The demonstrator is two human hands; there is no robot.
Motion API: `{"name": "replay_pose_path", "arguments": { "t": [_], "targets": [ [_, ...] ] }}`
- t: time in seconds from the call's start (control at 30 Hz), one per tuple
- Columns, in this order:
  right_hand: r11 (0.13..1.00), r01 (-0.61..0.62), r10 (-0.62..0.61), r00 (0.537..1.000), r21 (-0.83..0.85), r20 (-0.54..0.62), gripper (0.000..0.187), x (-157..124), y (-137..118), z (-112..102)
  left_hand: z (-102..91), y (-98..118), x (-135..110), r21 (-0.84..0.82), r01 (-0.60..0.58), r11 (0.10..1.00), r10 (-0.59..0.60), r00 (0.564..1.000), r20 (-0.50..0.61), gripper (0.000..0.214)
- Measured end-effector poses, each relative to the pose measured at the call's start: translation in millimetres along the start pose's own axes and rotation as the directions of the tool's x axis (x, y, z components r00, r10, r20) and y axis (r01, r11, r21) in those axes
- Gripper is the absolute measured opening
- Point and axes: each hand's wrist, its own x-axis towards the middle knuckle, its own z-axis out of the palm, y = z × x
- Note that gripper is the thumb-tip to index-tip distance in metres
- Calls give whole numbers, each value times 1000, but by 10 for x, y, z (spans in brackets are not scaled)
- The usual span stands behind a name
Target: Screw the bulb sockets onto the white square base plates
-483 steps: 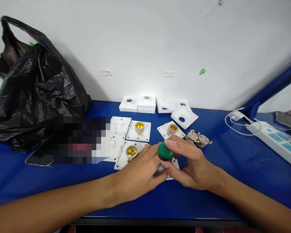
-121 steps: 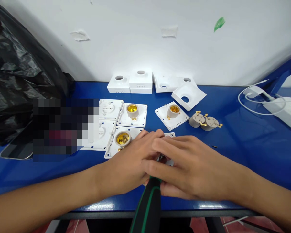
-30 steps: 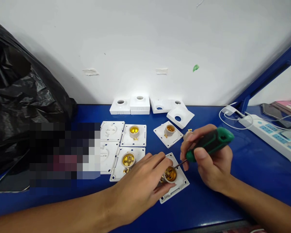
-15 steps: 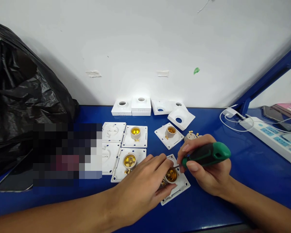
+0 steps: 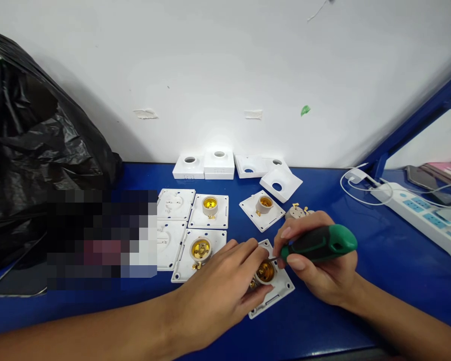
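Fingers of my right hand (image 5: 330, 281) wrapped round green-and-black plastic-handled screwdriver (image 5: 311, 244), right of centre. My left hand (image 5: 223, 281) pinching pale round brass-lined socket (image 5: 266, 272) on square white plastic plate (image 5: 282, 286), lower centre.

Bright, diffuse light covers the smooth white wall (image 5: 210, 65), palest just above the square white plastic covers (image 5: 218, 171); grey shadow borders the crinkled black plastic bag (image 5: 56, 130), whose folds carry glossy highlights. The green-and-black screwdriver (image 5: 319, 243) appears reasonably sharp. Wide-angle distortion stretches the margins. Coarse pixelation masks an area at left.
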Motion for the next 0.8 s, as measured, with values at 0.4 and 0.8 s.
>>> {"name": "replay_pose_path", "arguments": {
  "t": [0.4, 0.8],
  "targets": [
    [999, 7, -2, 996, -48, 89, 28, 46, -46, -39, 5, -11, -6, 0, 9, 1000, -9, 1000, 2, 26],
    [991, 116, -108, 989, -70, 98, 97, 123, -67, 12, -9, -4, 4, -77, 16, 997, -13, 999, 42, 27]
  ]
}}
